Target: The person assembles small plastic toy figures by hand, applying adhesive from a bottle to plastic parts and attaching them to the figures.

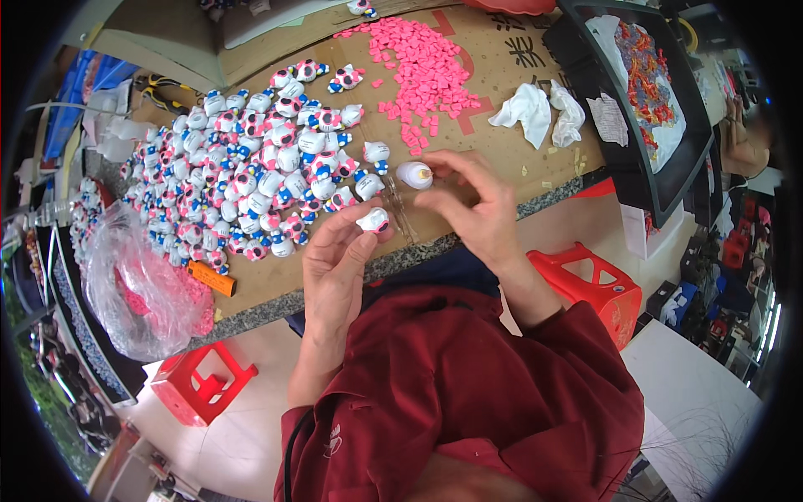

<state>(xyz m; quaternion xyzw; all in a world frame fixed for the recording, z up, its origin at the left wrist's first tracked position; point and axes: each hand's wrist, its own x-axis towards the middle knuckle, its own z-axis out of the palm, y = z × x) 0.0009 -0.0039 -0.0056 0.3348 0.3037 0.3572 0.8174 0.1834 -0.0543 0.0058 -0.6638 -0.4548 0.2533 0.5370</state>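
Observation:
My left hand [332,259] pinches a small white-and-pink cat figurine [374,221] between thumb and fingers, over the table's near edge. Just beyond it, a small white bottle with a yellowish tip [414,175] stands on the cardboard. My right hand [475,201] curves beside this bottle, thumb and forefinger apart; whether a fingertip touches it I cannot tell. To the left spreads a large heap of white, blue and pink figurines [251,180]. A pile of small pink pieces [427,71] lies beyond the bottle.
Crumpled white tissues [523,115] and a black tray of red-and-yellow items [648,84] are at the right. Left are pliers [161,90], an orange box-shaped item [212,278] and a clear plastic bag [142,284] holding pink pieces. Red stools [590,284] stand below the granite table edge [552,197].

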